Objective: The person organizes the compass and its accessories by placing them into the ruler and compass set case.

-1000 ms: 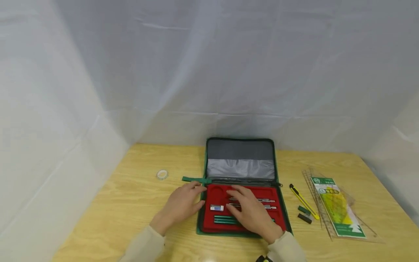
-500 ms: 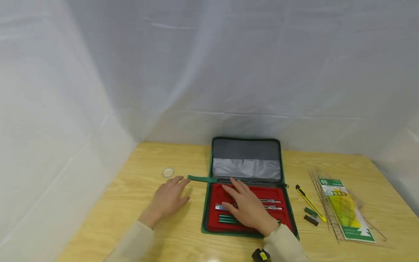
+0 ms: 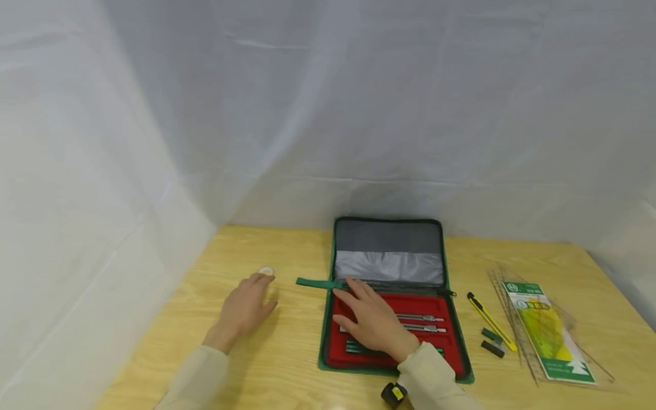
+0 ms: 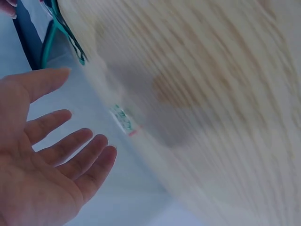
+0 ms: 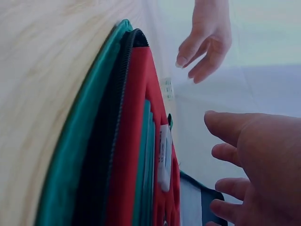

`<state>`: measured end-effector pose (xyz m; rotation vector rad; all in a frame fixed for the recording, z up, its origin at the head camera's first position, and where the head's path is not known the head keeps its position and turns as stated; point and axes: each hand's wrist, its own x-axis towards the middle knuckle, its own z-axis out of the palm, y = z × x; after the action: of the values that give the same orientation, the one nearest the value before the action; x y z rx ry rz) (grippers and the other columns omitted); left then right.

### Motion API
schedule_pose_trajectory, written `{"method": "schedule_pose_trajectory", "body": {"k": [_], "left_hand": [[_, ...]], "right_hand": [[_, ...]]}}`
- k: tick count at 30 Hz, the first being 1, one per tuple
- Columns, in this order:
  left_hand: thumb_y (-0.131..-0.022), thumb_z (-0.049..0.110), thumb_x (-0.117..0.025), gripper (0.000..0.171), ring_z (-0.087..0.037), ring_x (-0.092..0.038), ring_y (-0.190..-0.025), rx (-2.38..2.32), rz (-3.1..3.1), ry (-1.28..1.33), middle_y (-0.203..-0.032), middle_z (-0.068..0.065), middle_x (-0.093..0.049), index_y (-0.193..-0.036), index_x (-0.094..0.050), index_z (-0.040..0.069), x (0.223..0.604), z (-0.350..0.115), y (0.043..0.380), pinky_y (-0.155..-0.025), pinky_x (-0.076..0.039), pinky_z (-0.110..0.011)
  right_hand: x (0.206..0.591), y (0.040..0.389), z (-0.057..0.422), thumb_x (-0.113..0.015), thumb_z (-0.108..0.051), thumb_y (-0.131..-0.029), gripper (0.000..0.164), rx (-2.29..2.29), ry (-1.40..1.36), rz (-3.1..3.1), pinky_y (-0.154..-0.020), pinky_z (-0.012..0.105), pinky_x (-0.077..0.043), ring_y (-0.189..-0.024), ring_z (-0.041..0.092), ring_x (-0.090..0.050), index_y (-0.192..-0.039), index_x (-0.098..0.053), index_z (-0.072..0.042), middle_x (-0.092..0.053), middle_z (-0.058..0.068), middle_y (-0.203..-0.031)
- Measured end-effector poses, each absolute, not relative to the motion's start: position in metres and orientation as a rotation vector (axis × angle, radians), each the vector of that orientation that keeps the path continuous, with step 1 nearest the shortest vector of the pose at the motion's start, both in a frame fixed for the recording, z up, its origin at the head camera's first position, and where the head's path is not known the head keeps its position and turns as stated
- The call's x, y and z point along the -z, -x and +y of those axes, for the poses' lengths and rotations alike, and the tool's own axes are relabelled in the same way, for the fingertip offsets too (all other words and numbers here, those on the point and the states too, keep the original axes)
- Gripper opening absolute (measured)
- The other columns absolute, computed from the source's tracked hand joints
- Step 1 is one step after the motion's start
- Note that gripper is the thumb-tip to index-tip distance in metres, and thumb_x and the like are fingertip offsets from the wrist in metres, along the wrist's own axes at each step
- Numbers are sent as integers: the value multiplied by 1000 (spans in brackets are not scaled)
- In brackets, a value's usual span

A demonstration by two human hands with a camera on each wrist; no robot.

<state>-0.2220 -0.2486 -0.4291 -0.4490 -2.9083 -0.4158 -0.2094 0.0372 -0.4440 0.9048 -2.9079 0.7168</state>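
Note:
My left hand (image 3: 240, 310) is over the table's left part, fingers relaxed and holding nothing. Just beyond its fingertips, partly covered by them, lies a small roll of clear tape (image 3: 266, 270); green print on the tape (image 4: 123, 120) shows in the left wrist view. Above an open zip case (image 3: 388, 234) with a red tray hovers my right hand (image 3: 375, 320), loosely spread, gripping nothing. In the tray are metal compass-like drawing tools (image 3: 429, 328) and green pencils (image 3: 353, 346), partly hidden by that hand. A white eraser (image 5: 164, 157) appears in the right wrist view.
Right of the case lie a yellow utility knife (image 3: 492, 322), a small green block (image 3: 492, 335) and a black one (image 3: 492, 349). Farther right are clear set squares and rulers with a green-and-yellow packet (image 3: 550, 333). A green strap (image 3: 312, 283) sticks out leftward. A black-and-yellow object (image 3: 393, 394) sits near the right sleeve.
My left hand has moved left, away from the case edge to the tape roll. My right hand has shifted slightly left over the tray. The head view has turned a little left.

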Motion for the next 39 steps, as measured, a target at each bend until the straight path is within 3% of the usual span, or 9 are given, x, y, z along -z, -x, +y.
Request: {"method": "schedule_pose_trajectory", "body": {"k": [16,26,32,39], "left_hand": [[-89,15,-66,46,-43,-54,-110,481,-2993,313,-126,-27,-50,-128,-52,-6,437,-264,235,-86,-47,-54],[-90,15,-65,44,-40,-57,-103,460,-3086,224,-124,-26,-51,-130,-53,-1,441,-262,257,-72,-53,-48],[-90,10,-63,31,-37,-60,-96,444,-3096,205,-113,-23,-59,-118,-60,-4,445,-262,265,-70,-54,-45],[-88,9,-67,17,-34,-63,-93,471,-3065,192,-106,-19,-64,-102,-68,-1,446,-265,271,-75,-53,-45]], "right_hand": [[447,214,23,-53,-39,-97,54,-730,-950,-2936,-106,52,-27,-138,37,-25,-144,-44,-13,-25,17,-152],[451,215,23,-51,-42,-98,54,-752,-909,-2939,-106,50,-29,-138,33,-26,-144,-44,-15,-26,14,-153],[453,215,24,-53,-39,-98,51,-753,-899,-2897,-103,49,-34,-134,32,-32,-141,-47,-15,-30,14,-151],[456,215,24,-52,-39,-98,49,-776,-892,-2893,-103,49,-34,-134,33,-32,-139,-50,-14,-30,15,-151]]}}
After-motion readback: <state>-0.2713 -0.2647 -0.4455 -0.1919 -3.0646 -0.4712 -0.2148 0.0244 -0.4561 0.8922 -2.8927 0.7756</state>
